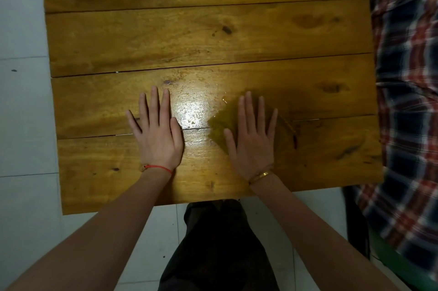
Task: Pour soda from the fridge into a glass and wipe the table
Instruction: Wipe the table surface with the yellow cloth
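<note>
Both hands lie flat on the wooden table (213, 30), the left hand (157, 134) bare, the right hand (253, 144) pressing a yellowish cloth (221, 125).

table (213, 35): wood planks, varnished, glossy w/ glare patch, dark knots
cloth (220, 125): yellow-green fabric, matt, looks damp
floor (21, 101): pale tile, smooth, semi-gloss
plaid fabric (407, 77): woven cloth, matt
bracelet (260, 175): gold-tone metal, shiny

- The cloth (221, 126) lies mostly hidden beneath the right one of the two hands (252, 139); its edge at 3 o'clock is blurred.
- The bench (189, 30) is cut off at 12 o'clock by the picture's edge.
- The plaid fabric (407, 77) runs out of the picture at 3 o'clock; what it covers cannot be told.
</note>
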Available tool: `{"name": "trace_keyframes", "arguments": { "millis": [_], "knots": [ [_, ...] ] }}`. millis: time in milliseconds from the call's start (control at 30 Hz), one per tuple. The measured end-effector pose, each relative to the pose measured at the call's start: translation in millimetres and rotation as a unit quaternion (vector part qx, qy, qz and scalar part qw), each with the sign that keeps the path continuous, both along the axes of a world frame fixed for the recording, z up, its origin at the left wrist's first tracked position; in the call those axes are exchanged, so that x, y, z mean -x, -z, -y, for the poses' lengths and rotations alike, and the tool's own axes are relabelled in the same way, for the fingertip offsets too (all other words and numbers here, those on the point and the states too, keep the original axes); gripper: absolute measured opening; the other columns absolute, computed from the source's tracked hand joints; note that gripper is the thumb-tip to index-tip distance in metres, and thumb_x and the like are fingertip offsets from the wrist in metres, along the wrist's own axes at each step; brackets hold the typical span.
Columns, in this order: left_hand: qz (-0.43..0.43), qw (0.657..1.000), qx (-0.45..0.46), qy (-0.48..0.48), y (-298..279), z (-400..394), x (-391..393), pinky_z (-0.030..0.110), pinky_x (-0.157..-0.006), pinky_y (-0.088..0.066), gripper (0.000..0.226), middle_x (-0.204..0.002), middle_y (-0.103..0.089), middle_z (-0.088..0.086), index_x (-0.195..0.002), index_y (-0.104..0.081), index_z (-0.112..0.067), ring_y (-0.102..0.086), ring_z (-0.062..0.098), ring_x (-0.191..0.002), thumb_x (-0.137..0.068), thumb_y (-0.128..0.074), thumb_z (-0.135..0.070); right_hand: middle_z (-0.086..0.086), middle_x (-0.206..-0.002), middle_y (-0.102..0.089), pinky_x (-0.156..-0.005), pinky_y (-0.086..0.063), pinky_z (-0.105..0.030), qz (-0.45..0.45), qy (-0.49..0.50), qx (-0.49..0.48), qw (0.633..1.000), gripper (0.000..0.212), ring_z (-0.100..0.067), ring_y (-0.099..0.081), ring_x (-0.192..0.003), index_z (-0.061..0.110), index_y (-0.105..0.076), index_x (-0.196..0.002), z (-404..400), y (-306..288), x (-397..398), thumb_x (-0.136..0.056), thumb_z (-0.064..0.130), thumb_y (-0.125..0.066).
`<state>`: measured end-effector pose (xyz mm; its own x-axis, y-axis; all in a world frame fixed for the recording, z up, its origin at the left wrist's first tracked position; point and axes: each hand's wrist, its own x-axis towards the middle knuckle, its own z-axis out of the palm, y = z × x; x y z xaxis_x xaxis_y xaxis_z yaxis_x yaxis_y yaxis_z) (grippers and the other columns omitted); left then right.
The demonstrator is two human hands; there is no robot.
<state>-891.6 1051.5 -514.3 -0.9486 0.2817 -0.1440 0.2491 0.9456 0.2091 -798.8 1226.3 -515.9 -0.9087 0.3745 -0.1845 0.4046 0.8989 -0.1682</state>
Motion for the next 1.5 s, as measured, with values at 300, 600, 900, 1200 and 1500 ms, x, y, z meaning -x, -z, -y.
{"name": "trace_keyframes", "arguments": {
  "millis": [300,600,900,1200,1500],
  "knots": [
    [0.008,1.000,0.000,0.002,-2,0,2,0.059,-0.118,-0.001,0.060,-0.164,-0.002,-0.004,-0.156,-0.007,-0.026,0.005,0.019,-0.151,-0.099,-0.025,-0.029,-0.006,-0.164,-0.011,-0.120,-0.010,-0.056,-0.025,-0.052,0.008,0.998,0.071,-0.025,-0.007,-0.152,0.011,-0.016,-0.155,-11,2,-13,-0.099,0.052,-0.031],
    [0.001,1.000,0.000,0.001,-3,0,3,0.060,-0.118,-0.004,0.060,-0.164,-0.005,-0.003,-0.156,-0.010,-0.025,0.002,0.021,-0.152,-0.098,-0.026,-0.027,-0.005,-0.164,-0.006,-0.120,-0.003,-0.057,-0.026,0.047,0.018,0.998,0.072,-0.027,-0.001,-0.152,0.014,-0.011,-0.156,14,1,84,-0.098,0.052,-0.029],
    [-0.007,0.999,-0.041,0.012,-11,11,30,0.049,-0.115,-0.015,0.055,-0.151,-0.038,0.002,-0.151,-0.031,-0.021,-0.029,0.023,-0.138,-0.097,-0.029,-0.028,-0.002,-0.164,-0.006,-0.121,-0.004,-0.055,-0.016,-0.020,0.007,1.000,0.070,-0.023,-0.001,-0.152,0.017,-0.012,-0.156,-23,2,34,-0.098,0.052,-0.032],
    [-0.010,0.999,-0.009,0.039,-5,2,99,0.062,-0.117,0.000,0.058,-0.163,-0.013,-0.004,-0.155,-0.014,-0.025,-0.007,0.020,-0.151,-0.099,-0.026,-0.028,-0.005,-0.165,-0.005,-0.119,-0.005,-0.058,-0.022,0.113,-0.005,0.993,0.071,-0.028,-0.001,-0.152,0.015,-0.009,-0.156,-20,4,145,-0.098,0.052,-0.025],
    [-0.010,1.000,0.008,0.006,0,-6,111,0.063,-0.116,-0.001,0.060,-0.164,-0.008,-0.008,-0.156,-0.013,-0.028,-0.002,0.019,-0.151,-0.098,-0.029,-0.027,0.003,-0.164,-0.006,-0.121,-0.007,-0.053,-0.015,-0.058,-0.003,0.998,0.070,-0.021,-0.001,-0.152,0.022,-0.010,-0.156,-47,1,113,-0.098,0.056,-0.029]
  ]
}}
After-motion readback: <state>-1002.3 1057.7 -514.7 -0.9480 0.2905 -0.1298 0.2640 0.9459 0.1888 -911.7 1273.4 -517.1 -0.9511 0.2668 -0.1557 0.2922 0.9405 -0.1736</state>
